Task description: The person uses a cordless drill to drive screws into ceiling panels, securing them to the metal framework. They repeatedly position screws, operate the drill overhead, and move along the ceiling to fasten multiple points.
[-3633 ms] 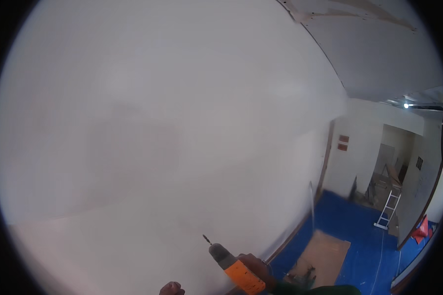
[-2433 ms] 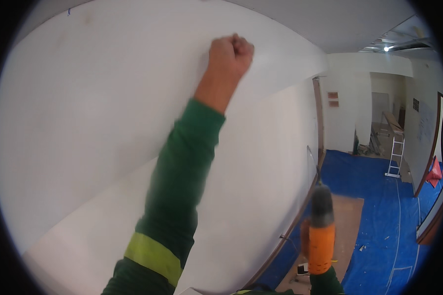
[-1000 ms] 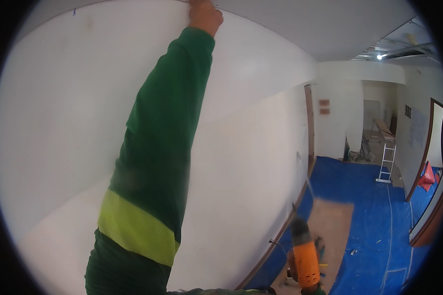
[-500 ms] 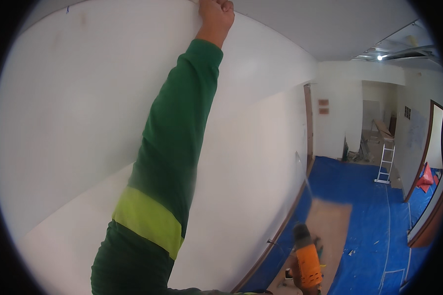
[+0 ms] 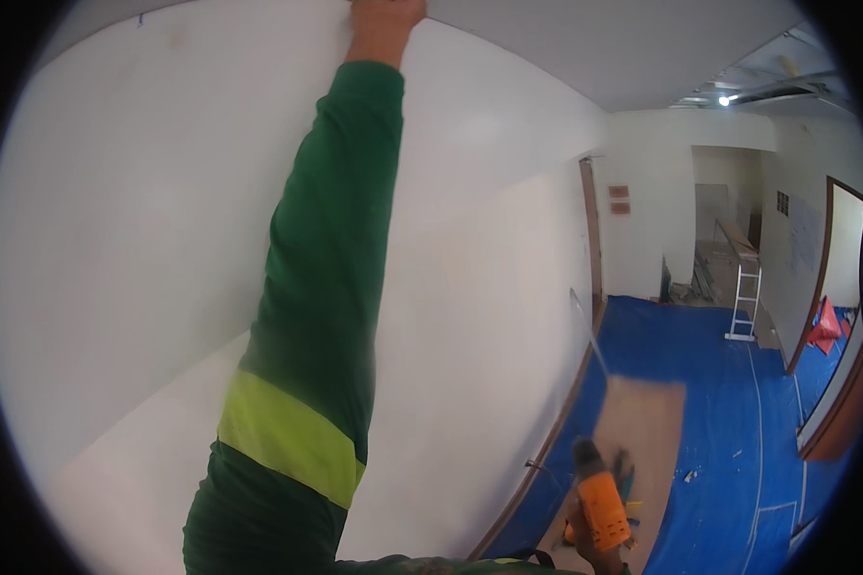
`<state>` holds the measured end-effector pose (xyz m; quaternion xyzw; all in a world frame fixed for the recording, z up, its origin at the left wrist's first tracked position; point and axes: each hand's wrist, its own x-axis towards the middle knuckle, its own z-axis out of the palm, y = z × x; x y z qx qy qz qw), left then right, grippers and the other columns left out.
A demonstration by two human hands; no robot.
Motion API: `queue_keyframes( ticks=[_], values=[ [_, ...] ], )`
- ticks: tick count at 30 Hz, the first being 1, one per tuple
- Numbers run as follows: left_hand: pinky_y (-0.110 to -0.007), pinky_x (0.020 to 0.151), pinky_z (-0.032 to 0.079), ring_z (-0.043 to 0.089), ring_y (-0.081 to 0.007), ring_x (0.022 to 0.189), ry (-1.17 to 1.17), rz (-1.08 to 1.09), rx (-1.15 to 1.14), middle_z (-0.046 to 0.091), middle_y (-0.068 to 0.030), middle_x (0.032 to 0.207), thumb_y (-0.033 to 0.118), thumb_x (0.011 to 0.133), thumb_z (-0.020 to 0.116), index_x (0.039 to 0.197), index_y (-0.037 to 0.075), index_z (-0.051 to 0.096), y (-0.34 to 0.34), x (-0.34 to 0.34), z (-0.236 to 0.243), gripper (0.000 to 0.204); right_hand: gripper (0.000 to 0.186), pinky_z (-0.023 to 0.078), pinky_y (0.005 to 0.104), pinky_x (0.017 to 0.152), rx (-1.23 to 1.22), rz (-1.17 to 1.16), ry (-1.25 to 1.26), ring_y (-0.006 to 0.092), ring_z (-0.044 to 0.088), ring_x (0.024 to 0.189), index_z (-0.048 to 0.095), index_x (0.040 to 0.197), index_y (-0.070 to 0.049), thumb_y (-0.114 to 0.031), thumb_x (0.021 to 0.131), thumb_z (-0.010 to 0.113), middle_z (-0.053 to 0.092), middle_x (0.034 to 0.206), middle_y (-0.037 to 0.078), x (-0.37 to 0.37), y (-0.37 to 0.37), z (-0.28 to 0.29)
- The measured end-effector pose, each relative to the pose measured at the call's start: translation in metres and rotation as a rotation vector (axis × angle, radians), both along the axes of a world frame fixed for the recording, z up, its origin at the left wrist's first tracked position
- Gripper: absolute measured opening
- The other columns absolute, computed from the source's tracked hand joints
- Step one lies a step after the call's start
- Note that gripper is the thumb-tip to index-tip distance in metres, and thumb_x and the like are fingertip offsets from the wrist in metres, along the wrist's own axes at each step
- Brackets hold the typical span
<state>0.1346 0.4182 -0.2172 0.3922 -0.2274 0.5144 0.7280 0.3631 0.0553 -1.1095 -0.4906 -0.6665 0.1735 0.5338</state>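
Note:
My left arm, in a green sleeve with a yellow-green band, stretches up along the white wall [image 5: 479,287]. At the top, my left hand [image 5: 386,27] is against the line where wall meets grey ceiling [image 5: 537,38]. Its fingers look curled, but the frame's upper edge cuts them off, so whatever they hold is hidden. Low on the right, my right hand [image 5: 582,539] is wrapped round the handle of an orange power drill [image 5: 604,510] with a black front end. A long thin bit [image 5: 592,331] points upward from it, beside the wall and apart from my left hand.
Blue sheeting [image 5: 714,422] covers the floor, with a brown board [image 5: 642,412] and several small tools below the drill. A white stepladder [image 5: 744,302] stands farther off. A door frame [image 5: 815,278] and red bag [image 5: 824,328] are at the right. Part of the ceiling is open there.
The view has shifted slightly. My left hand appears a little higher and more to the left, its fingers now mostly cut off. The drill stays in my right hand, nearly in place.

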Motion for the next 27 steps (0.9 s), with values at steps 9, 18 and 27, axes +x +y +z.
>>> queue_keyframes(
  ticks=[9, 18, 27],
  values=[
    [-0.027, 0.050, 0.028, 0.034, -0.0116, 0.056, -0.336, -0.149, -0.109, 0.035, 0.0061, 0.067, 0.027, 0.109, 0.045, 0.082, 0.019, 0.052, -0.073, 0.053, -0.089, 0.029, 0.019, 0.054, 0.0327, 0.075, -0.040, -0.271, 0.316, 0.0159, 0.066, 0.089, 0.064, 0.120, -0.006, -0.019, 0.108, 0.070, 0.067, 0.101, 0.004, -0.027, -0.031, 0.055],
    [-0.026, 0.053, 0.030, 0.034, -0.0112, 0.058, -0.135, 0.275, -0.128, 0.034, 0.0058, 0.067, 0.024, 0.109, 0.046, 0.085, 0.020, 0.052, -0.051, 0.036, -0.062, 0.026, 0.019, 0.056, 0.0295, 0.075, -0.189, -0.095, 0.838, 0.0125, 0.068, 0.086, 0.062, 0.120, -0.006, -0.012, 0.105, 0.072, 0.067, 0.100, 0.002, 0.005, -0.032, 0.043],
    [-0.027, 0.054, 0.025, 0.028, -0.0107, 0.060, -0.216, -0.012, -0.245, 0.029, 0.0075, 0.071, 0.020, 0.108, 0.043, 0.083, 0.024, 0.045, -0.073, 0.024, -0.059, 0.025, 0.017, 0.055, 0.0295, 0.073, -0.148, -0.123, 0.919, 0.0117, 0.066, 0.082, 0.063, 0.119, -0.007, -0.009, 0.104, 0.070, 0.065, 0.094, 0.002, 0.010, -0.020, 0.075]
  ],
)
